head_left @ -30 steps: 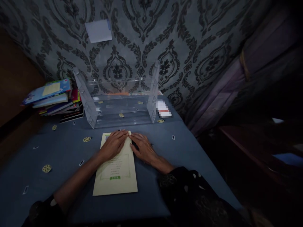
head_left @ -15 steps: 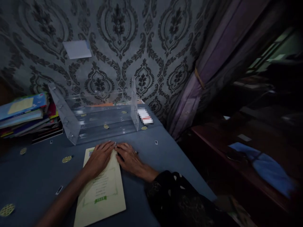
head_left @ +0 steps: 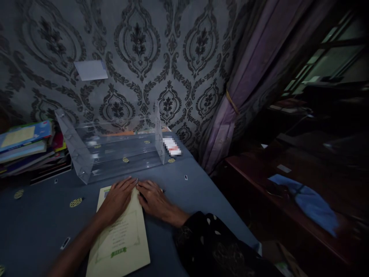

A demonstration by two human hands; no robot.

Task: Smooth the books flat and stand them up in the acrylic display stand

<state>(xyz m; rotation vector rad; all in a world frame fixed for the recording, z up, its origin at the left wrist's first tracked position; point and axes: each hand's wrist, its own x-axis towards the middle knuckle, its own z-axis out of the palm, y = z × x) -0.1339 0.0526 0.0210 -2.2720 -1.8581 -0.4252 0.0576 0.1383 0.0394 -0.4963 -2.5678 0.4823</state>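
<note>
A pale yellow-green booklet [head_left: 121,242] lies flat on the blue tablecloth [head_left: 40,215] in front of me. My left hand [head_left: 117,198] rests flat on the booklet's top part, fingers stretched out. My right hand [head_left: 154,200] lies flat beside it at the booklet's top right corner, fingers out, the fingertips of both hands almost meeting. Neither hand holds anything. Just beyond the hands stands a clear acrylic shelf rack [head_left: 112,148].
A stack of colourful books [head_left: 27,148] sits at the far left by the patterned wall. A small white-and-red item [head_left: 172,147] lies right of the rack. A purple curtain [head_left: 227,115] hangs at the table's right; a dark wooden sideboard with blue cloth [head_left: 305,200] is further right.
My view has swung to the right, bringing the curtain, sideboard and window into sight. Both hands stay flat on the booklet's top end, unmoved relative to it.
</note>
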